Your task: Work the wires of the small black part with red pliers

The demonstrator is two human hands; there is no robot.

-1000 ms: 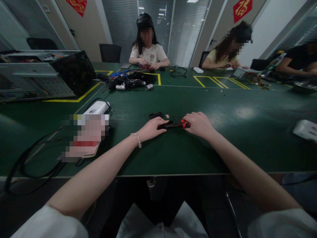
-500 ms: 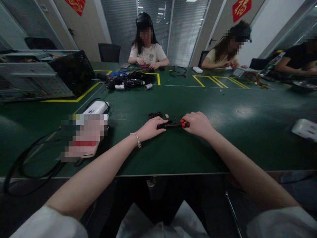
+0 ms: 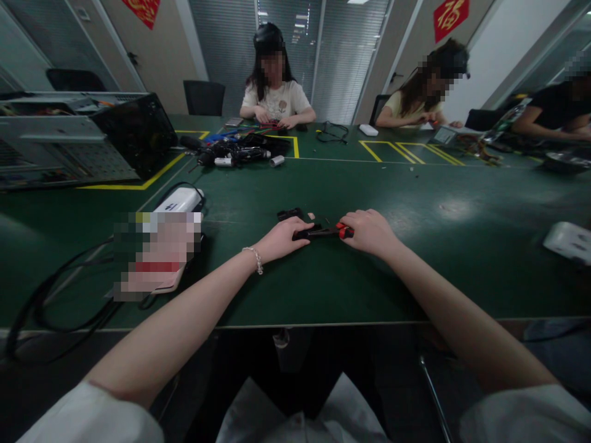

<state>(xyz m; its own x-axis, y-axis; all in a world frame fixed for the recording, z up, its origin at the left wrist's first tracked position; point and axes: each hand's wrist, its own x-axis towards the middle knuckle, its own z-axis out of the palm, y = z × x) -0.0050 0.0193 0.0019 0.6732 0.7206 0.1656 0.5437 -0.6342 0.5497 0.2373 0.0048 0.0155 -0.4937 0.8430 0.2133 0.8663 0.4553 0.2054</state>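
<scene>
Pliers with red handles (image 3: 345, 230) are in my right hand (image 3: 369, 231), whose fingers wrap round the grips. Their dark jaws point left, against a small black part (image 3: 303, 234) that my left hand (image 3: 284, 239) pinches between thumb and fingers. I cannot make out what kind of part it is, nor whether the jaws are closed on it. Just beyond my left fingers lies another black piece (image 3: 289, 214). A small pale scrap (image 3: 311, 216) and a tiny dark bit (image 3: 327, 220) rest on the green table (image 3: 351, 289) behind the pliers.
At the left are a phone (image 3: 161, 258), a white power strip (image 3: 182, 200) with black cables, and an open computer case (image 3: 69, 144). A cable heap (image 3: 240, 149) lies farther back. A white box (image 3: 570, 241) sits at right. Several people work across the table.
Hardly anything differs. Both my hands stay in place on the pliers and the black part; the tiny dark bit behind the pliers looks slightly shifted.
</scene>
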